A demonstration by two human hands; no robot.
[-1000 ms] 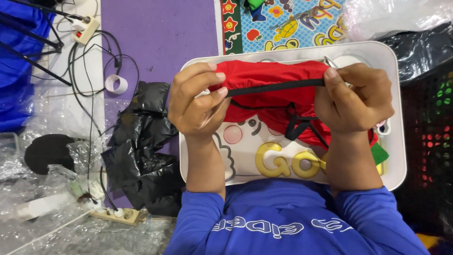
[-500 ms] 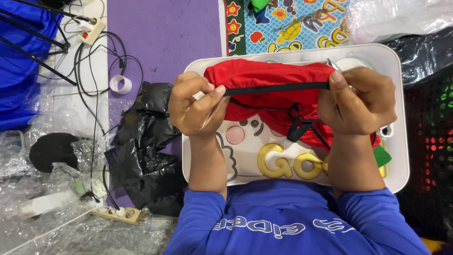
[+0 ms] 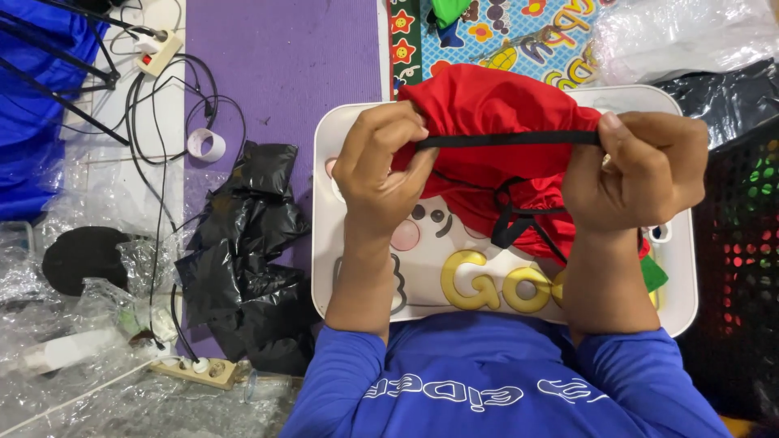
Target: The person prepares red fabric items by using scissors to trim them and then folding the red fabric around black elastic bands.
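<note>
White lap tray (image 3: 349, 268) lies over purple matting; its printed face is partly hidden by forearms and red fabric (image 3: 487, 109); left hand (image 3: 377, 170) and right hand (image 3: 641, 170), apart above the tray, each pinch the fabric's black band (image 3: 507, 139) stretched between them.

Open purple mat (image 3: 284, 73) lies left of the white tray (image 3: 329, 243). Crumpled black plastic bag (image 3: 247, 251) blocks the tray's left edge; cables (image 3: 162, 105) and a tape roll (image 3: 206, 144) lie beyond. A dark crate (image 3: 742, 243) walls the right side.
</note>
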